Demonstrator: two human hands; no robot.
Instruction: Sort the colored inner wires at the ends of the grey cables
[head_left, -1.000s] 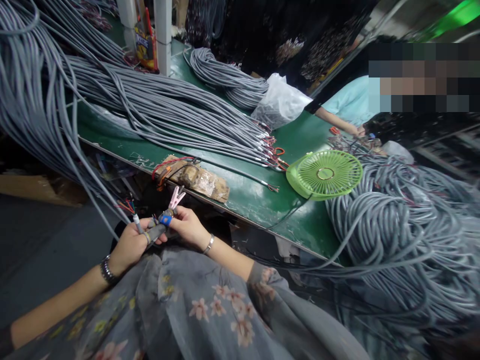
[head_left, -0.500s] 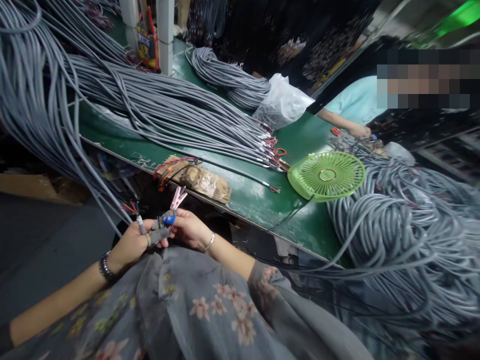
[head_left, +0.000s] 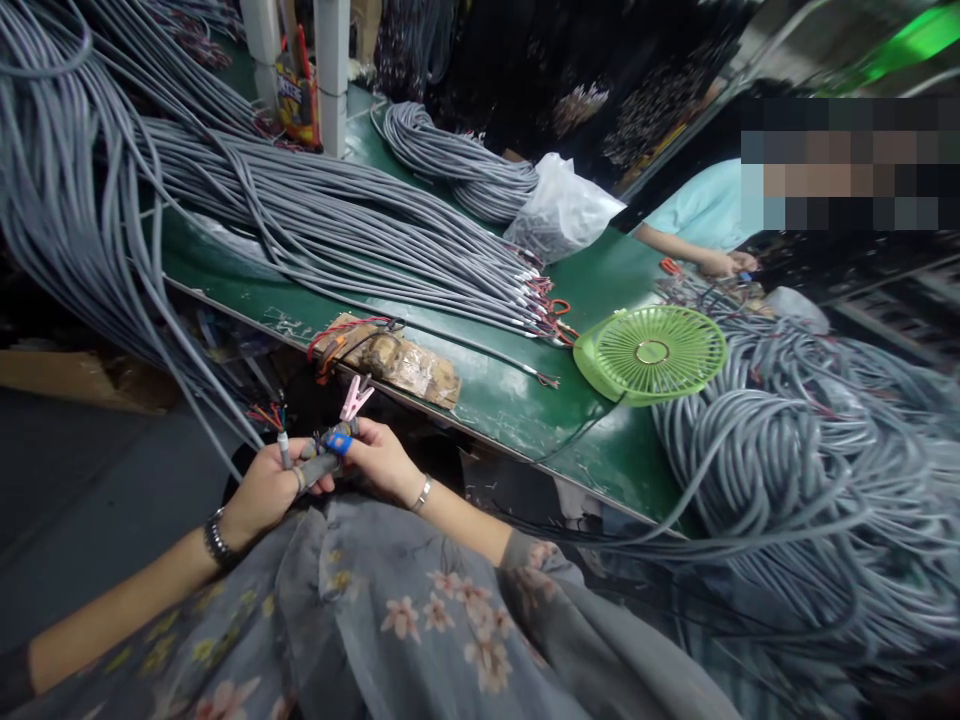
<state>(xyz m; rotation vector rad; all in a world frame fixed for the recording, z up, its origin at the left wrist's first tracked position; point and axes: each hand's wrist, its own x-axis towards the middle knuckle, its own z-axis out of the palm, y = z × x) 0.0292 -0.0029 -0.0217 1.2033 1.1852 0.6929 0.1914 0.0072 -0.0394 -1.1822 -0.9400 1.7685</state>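
My left hand is closed on a grey cable, whose stripped end shows coloured wires above the fingers. My right hand meets it in front of my lap, its fingers pinched together; what they hold is too small to make out. Grey covers wrap some fingers of both hands, and a blue band is at my right thumb. Just above the fingertips, a pink clip stands at the edge of the green table.
Long grey cables lie over the table and hang down at the left. A taped cardboard block sits on the near edge. Farther right are a green fan, a plastic bag and a cable heap. Across the table, a person's hand handles wires.
My hands stay together in nearly the same place, with slight finger movement. The coloured wire ends have shifted a little. Across the table, the other person's hands have moved slightly.
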